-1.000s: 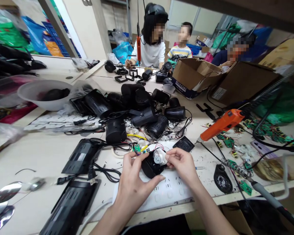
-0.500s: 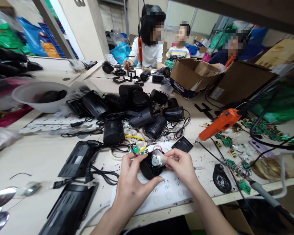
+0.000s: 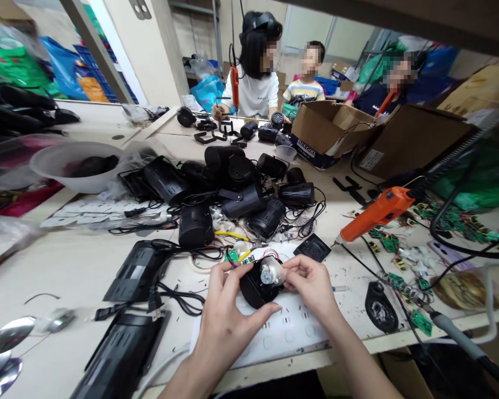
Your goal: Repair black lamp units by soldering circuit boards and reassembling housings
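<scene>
A black plastic housing (image 3: 253, 291) is gripped by my left hand (image 3: 235, 310), fingers on its far side and thumb along the near side. My right hand (image 3: 311, 282) pinches a small motor with a whitish mount (image 3: 269, 273) at the housing's opening. Thin red wires loop from behind the motor. Both hands are above a white power strip (image 3: 285, 330) at the bench's front edge. Just beyond lie a green circuit board (image 3: 232, 255) and a black square plate (image 3: 312, 247).
An orange electric screwdriver (image 3: 374, 213) hangs at right, near circuit boards (image 3: 393, 242) and a soldering iron (image 3: 453, 330). Black housings (image 3: 241, 199) are heaped mid-bench; others (image 3: 125, 343) lie at left with cables. Cardboard boxes (image 3: 328, 130) stand farther back, and several people sit beyond.
The whole view has shifted slightly right and down. My hands keep the same grip on the housing and motor, with little other movement.
</scene>
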